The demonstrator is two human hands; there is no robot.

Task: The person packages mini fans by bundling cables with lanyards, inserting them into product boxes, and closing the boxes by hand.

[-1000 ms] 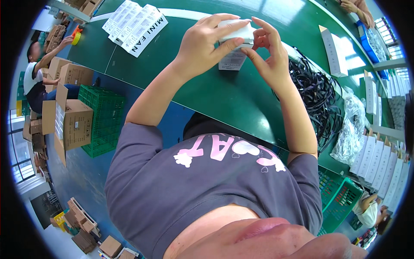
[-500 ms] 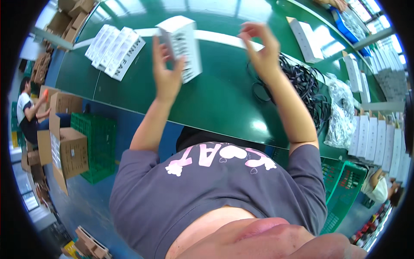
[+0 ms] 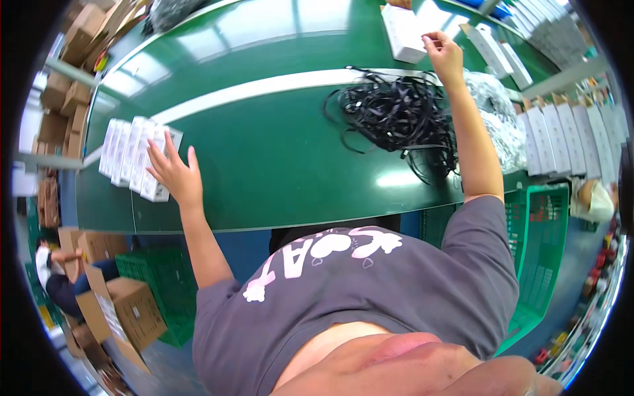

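A row of slim white boxes leans together on the left of the green tabletop. My left hand lies against the box at the row's right end, its fingers spread and not wrapped round it. Far to the right, my right hand is stretched out beside a white box with a raised brown flap. The fingers of that hand are loosely bent, with nothing visible in them. Below it, a tangled heap of black cables lies on the table.
Clear plastic bags lie right of the cables. Several white boxes stand in a row at the right edge. Green crates and an open brown carton are below table height. A person sits at far left.
My left hand has moved left with the white box, which now stands at the row, and has loosened from it. My right hand has reached farther out to the right. The view has turned.
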